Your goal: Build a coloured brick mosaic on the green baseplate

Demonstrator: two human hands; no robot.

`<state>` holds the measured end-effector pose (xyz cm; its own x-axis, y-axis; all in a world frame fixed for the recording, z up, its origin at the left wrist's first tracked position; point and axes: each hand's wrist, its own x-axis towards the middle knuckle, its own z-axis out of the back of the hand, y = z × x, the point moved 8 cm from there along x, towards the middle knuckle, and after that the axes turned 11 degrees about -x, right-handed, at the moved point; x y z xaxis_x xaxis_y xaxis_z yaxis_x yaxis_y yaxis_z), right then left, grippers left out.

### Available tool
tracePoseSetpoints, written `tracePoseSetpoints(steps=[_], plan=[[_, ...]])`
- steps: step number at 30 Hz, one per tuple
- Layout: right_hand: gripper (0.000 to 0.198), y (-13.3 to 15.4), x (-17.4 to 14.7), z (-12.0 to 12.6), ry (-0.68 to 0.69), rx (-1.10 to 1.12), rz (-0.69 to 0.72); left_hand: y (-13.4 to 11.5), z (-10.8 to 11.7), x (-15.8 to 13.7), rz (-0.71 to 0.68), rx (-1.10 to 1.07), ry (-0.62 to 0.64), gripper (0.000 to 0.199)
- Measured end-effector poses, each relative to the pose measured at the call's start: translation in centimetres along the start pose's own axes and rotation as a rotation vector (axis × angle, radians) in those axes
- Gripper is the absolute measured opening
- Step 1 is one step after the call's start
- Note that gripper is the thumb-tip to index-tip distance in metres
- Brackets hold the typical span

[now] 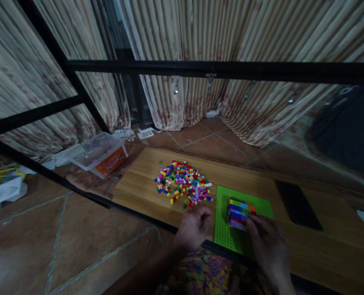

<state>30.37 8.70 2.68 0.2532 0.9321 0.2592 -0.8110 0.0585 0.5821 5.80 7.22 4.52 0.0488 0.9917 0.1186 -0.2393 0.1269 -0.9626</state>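
Observation:
A green studded baseplate (221, 229) lies on the wooden table board. On it stands a small structure of stacked toy bricks (237, 214), in layers of blue, purple, red, yellow and orange. My right hand (269, 241) is at the structure's right side, its fingers closed against the bricks there; the fingertips are partly hidden. Just left of the baseplate is my left hand (194, 227), fingers curled together and apart from the structure. Whatever it may hold is too small or hidden to tell. Beyond it spreads a pile of loose toy bricks (182, 180) in many colours.
A dark flat phone-like slab (299, 205) lies right of the baseplate. A clear plastic box (100, 153) with an orange label stands on the tiled floor, left. Black metal bars (182, 67) cross in front of striped curtains (194, 37). A white container (5, 190) sits far left.

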Motion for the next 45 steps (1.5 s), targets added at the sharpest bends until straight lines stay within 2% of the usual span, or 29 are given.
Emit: tracePoseSetpoints(steps=[5, 7, 10, 13, 18, 21, 27, 30, 35, 40, 45], plan=[[0.05, 2.1, 0.6, 0.5, -0.023, -0.065, 0.176, 2.1, 5.2, -1.5, 0.019, 0.083, -0.169, 0.013], [0.052, 3.0, 0.7, -0.4, 0.009, -0.116, 0.271, 2.4, 6.2, -1.7, 0.011, 0.119, -0.201, 0.015], [0.059, 3.9, 0.5, -1.9, 0.031, -0.201, 0.374, 2.4, 6.3, -1.2, -0.008, 0.19, -0.158, 0.019], [0.06, 4.1, 0.2, -2.7, 0.021, -0.256, 0.429, 2.0, 7.2, -0.2, -0.058, 0.272, -0.186, 0.024], [0.059, 4.1, 0.1, -2.9, -0.013, -0.297, 0.464, 1.7, 12.2, 3.2, -0.081, 0.523, -0.375, 0.029], [0.06, 4.2, 0.2, -3.0, -0.044, -0.313, 0.45, 2.3, 13.6, 5.9, -0.056, 0.674, -0.274, 0.037], [0.061, 4.1, 0.3, -3.0, -0.09, -0.34, 0.395, 3.8, 13.9, 8.5, 0.033, 0.782, -0.124, 0.04], [0.061, 4.0, 0.7, -2.5, -0.142, -0.382, 0.338, 4.1, 13.7, 8.8, 0.044, 0.762, -0.102, 0.039], [0.061, 4.1, 1.5, -2.2, -0.185, -0.458, 0.265, 4.2, 13.4, 9.4, 0.052, 0.748, -0.102, 0.025], [0.064, 3.5, 2.1, -2.4, -0.137, -0.419, 0.258, 3.8, 13.2, 9.6, 0.039, 0.761, -0.099, 0.023], [0.056, 1.7, 2.7, -1.7, 0.016, -0.261, 0.262, 3.0, 12.6, 9.5, -0.04, 0.796, -0.084, 0.023]])
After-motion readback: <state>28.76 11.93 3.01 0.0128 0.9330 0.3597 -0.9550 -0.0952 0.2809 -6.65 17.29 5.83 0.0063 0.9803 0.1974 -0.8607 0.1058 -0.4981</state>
